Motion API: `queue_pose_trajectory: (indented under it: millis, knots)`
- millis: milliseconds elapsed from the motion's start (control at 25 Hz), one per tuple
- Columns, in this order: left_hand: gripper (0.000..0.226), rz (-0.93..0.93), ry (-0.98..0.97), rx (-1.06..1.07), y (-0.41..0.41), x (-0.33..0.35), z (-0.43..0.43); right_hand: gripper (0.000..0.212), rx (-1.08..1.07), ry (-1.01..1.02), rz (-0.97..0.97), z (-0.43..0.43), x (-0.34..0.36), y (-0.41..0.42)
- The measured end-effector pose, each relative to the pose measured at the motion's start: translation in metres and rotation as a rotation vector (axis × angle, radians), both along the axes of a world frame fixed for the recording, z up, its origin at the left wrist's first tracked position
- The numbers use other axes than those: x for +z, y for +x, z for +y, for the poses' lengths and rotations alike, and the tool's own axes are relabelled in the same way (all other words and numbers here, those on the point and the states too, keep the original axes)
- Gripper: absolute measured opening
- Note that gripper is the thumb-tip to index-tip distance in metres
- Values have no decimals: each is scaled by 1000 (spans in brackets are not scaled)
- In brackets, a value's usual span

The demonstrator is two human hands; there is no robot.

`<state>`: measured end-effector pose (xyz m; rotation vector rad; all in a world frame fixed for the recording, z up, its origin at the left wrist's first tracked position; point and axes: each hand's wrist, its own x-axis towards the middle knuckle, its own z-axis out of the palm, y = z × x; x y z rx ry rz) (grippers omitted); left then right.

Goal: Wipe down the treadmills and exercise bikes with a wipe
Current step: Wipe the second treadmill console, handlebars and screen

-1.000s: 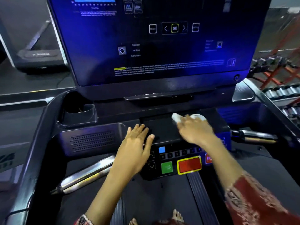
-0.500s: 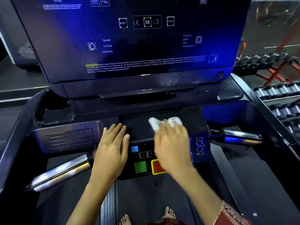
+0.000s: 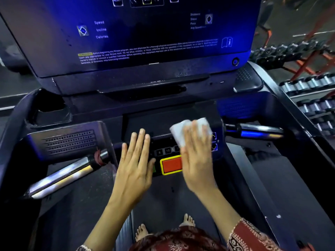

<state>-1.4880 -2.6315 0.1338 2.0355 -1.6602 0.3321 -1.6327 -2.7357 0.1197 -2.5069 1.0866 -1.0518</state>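
Your right hand [image 3: 196, 156] has drawn the wipe [image 3: 188, 131] down off the ledge [image 3: 154, 122] onto the right side of the keypad [image 3: 166, 151]. The fingers are flat, pressing it just above the red button [image 3: 171, 164]. Your left hand [image 3: 136, 160] lies spread and empty on the keypad's left edge. Judgement: ledge covered, keypad under way. The treadmill [image 3: 68, 140] screen [image 3: 145, 33] and grips [image 3: 63, 176] are likely outstanding.

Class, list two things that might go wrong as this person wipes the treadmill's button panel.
1. The right hand presses the wipe on the keys beside the red button; with the screen lit, a key might get triggered.
2. Bare feet stand on the belt; if it started, the person might stumble.
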Motion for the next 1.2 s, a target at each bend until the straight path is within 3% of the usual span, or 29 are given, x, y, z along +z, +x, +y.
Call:
queue_pose_trajectory:
  millis: [80, 120, 200, 320, 400, 520, 600, 760, 880, 1000, 1200]
  knots:
    - [57, 1, -6, 11, 1, -2, 0, 46, 208, -128, 117, 8, -21, -27]
    - [57, 2, -5, 9, 0, -4, 1, 47, 211, -164, 144, 3, -28, -44]
    - [58, -5, -5, 6, 0, -6, 3, 49, 49, -131, 140, -9, -30, -57]
    - [59, -11, 4, -3, 0, -7, 8, 48, -194, 61, -56, -8, -9, -16]
    - [60, -19, 11, -9, 2, -9, 12, 47, -10, 0, 15, 14, -6, 6]
    - [61, -29, 20, 7, 7, -14, 24, 44, 250, -173, 179, 21, -27, -25]
    - [63, -21, 24, 50, 11, -18, 35, 47, 167, -174, 199, 8, -34, -49]
    - [66, -13, 45, 80, 19, -24, 52, 49, -114, 92, 55, 18, -14, -7]
    - [68, -7, 44, 74, 23, -24, 55, 47, 118, -68, 169, 42, -10, 20]
    - [69, -16, 43, 47, 28, -23, 57, 46, 328, -261, 320, 39, -17, -9]
    - [70, 14, 58, 98, 41, -22, 65, 49, -11, -44, 189, 49, 0, 35]
